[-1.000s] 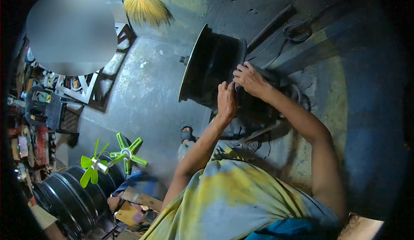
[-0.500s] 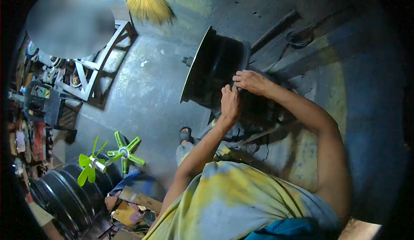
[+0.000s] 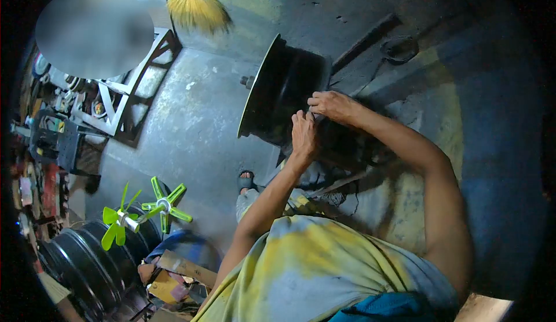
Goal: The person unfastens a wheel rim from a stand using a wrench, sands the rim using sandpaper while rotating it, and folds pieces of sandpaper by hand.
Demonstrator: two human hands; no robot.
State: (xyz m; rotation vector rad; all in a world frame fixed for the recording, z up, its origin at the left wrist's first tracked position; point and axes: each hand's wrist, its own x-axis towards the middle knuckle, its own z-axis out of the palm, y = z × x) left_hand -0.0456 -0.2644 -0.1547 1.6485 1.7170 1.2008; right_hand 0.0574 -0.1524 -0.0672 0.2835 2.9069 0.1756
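Fingers curled and tips close together, the left hand [image 3: 304, 135] and right hand [image 3: 336, 106] meet at the lower-right edge of the black wheel rim [image 3: 285, 87] — whether they pinch something small between them, I cannot tell. If they do, a slip could drop it into the dark clutter below the rim, where it would be hard to find. Fingertips might also scrape if the metal edge is sharp. Whatever supports the rim is lost in shadow; were it loose, uneven pressure could make the rim turn or tip, and a sandalled foot [image 3: 246, 180] is just below and to its left.

Dark and smooth, the rim stands on edge, slightly tilted, its barrel catching a faint sheen. Its left flange has a thin pale border — a dark stub [image 3: 247, 81] juts out beyond it.
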